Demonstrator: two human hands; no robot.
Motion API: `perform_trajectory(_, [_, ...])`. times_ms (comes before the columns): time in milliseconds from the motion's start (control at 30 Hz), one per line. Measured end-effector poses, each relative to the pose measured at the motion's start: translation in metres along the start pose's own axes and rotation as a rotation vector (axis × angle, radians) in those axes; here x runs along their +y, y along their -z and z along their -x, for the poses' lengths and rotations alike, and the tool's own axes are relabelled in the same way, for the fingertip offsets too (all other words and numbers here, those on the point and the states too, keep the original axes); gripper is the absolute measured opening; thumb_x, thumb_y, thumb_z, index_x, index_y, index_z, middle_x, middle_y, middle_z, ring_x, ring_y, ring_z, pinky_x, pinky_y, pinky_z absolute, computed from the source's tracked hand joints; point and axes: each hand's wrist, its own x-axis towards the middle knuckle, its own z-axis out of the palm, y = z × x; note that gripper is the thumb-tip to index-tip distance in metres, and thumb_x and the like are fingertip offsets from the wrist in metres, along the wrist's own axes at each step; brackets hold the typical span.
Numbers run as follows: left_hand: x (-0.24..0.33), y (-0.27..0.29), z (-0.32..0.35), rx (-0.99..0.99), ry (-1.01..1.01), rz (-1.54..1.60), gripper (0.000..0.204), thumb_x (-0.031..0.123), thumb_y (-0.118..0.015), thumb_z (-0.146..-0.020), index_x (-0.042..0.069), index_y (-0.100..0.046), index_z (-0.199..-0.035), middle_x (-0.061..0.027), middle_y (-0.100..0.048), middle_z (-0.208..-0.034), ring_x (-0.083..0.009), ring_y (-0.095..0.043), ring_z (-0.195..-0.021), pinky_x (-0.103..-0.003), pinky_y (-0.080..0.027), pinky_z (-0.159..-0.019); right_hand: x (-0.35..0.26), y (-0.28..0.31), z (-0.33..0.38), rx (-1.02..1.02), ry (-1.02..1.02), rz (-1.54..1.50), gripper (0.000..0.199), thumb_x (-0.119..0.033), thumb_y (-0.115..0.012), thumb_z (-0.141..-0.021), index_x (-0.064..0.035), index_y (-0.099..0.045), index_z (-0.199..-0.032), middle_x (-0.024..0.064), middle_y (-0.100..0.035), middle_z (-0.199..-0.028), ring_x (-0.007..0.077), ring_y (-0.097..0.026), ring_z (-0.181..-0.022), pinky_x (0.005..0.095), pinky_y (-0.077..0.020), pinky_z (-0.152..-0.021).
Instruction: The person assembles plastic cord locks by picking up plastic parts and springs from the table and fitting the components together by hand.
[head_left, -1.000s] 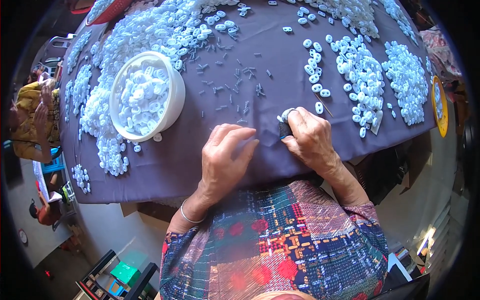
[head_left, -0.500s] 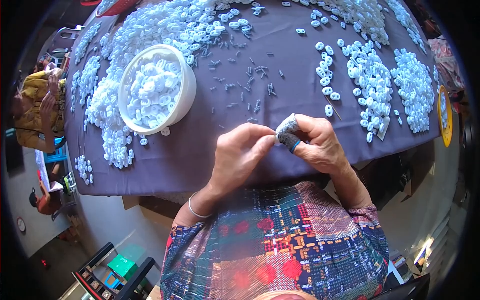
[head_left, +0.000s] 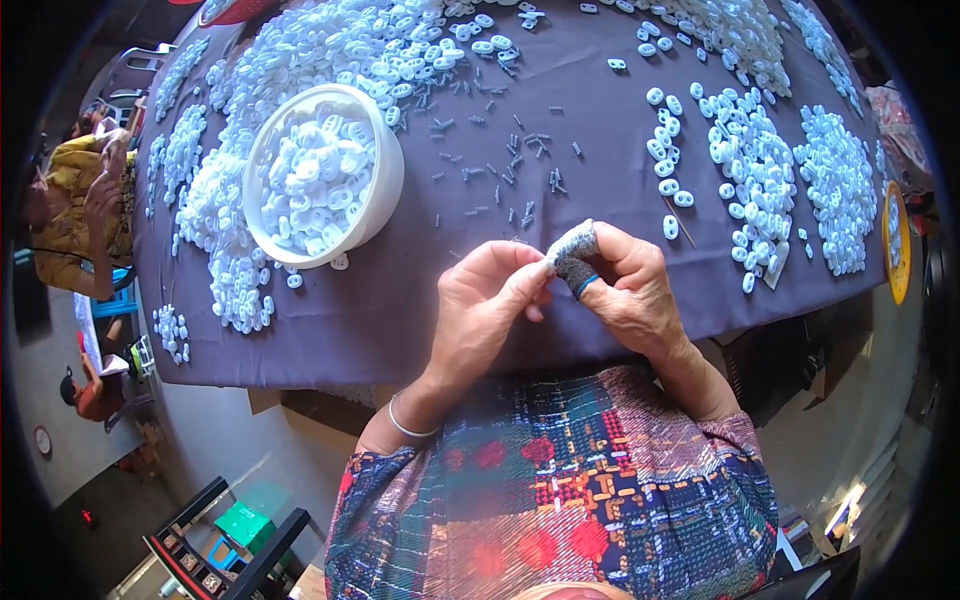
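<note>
A grey finger cot (head_left: 575,253) with a blue rim sits on the right hand's (head_left: 625,290) finger above the desk's (head_left: 400,300) near edge. The left hand's (head_left: 485,305) fingers pinch its tip. A white bowl (head_left: 385,190) of parts stands left.

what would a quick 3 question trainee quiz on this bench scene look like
1. True or false: the white bowl holds white plastic pieces.
2. Which covers the table? A green cloth, B dark purple cloth, C bare wood.
3. What sits on a finger of the right hand?

Key: 1 true. 2 B. 3 a grey fabric finger cover with a blue band, pinched at its tip by the left hand.
</note>
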Motion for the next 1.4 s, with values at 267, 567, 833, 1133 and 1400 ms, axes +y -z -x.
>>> perform_trajectory(267, [0.009,0.008,0.001,0.019,-0.039,-0.153,0.007,0.005,-0.066,-0.085,0.001,-0.064,-0.089,0.0000,-0.061,-0.075,-0.0056,-0.055,-0.065,-0.019,-0.044,-0.059,-0.009,-0.002,-0.004,-0.111,-0.051,-0.176,0.013,0.004,-0.056,-0.085,0.0014,-0.059,-0.098,-0.0018,-0.057,-0.085,0.0038,-0.052,-0.081,0.0195,-0.0435,-0.072])
perform_trajectory(567, [0.007,0.009,0.000,-0.063,0.026,0.166,0.005,0.003,-0.061,-0.087,0.000,-0.060,-0.091,-0.0061,-0.063,-0.074,-0.0111,-0.058,-0.060,-0.023,-0.048,-0.056,-0.004,-0.005,-0.005,-0.059,0.076,-0.116,0.012,0.003,-0.057,-0.081,0.0007,-0.060,-0.092,0.0022,-0.060,-0.084,0.0073,-0.056,-0.080,0.0240,-0.0456,-0.072])
perform_trajectory(833, [0.014,0.001,-0.007,-0.103,0.006,-0.070,0.009,0.006,-0.063,-0.087,-0.001,-0.060,-0.092,-0.0063,-0.064,-0.073,-0.0120,-0.061,-0.061,-0.024,-0.050,-0.056,-0.002,0.001,0.003,0.032,0.059,-0.108,0.017,0.001,-0.057,-0.070,0.0004,-0.059,-0.087,0.0080,-0.058,-0.078,0.0119,-0.055,-0.075,0.0280,-0.0451,-0.068])
perform_trajectory(1133, [0.019,-0.022,-0.016,-0.143,0.069,-0.279,0.010,0.003,-0.063,-0.086,-0.001,-0.061,-0.095,-0.0011,-0.062,-0.079,-0.0065,-0.057,-0.071,-0.020,-0.046,-0.064,0.005,0.037,0.019,0.093,0.144,-0.169,0.016,0.004,-0.059,-0.081,0.0033,-0.061,-0.097,0.0029,-0.060,-0.088,0.0091,-0.058,-0.084,0.0237,-0.0473,-0.078])
perform_trajectory(1400, [0.011,-0.053,-0.066,-0.302,-0.598,-1.043,0.022,0.004,-0.069,-0.074,0.003,-0.061,-0.095,-0.0085,-0.061,-0.092,-0.0203,-0.060,-0.086,-0.030,-0.047,-0.069,0.020,0.074,0.031,0.635,0.328,-0.186,0.019,-0.009,-0.062,-0.082,0.0058,-0.060,-0.095,0.0051,-0.061,-0.081,0.0072,-0.048,-0.061,0.0197,-0.0370,-0.052])
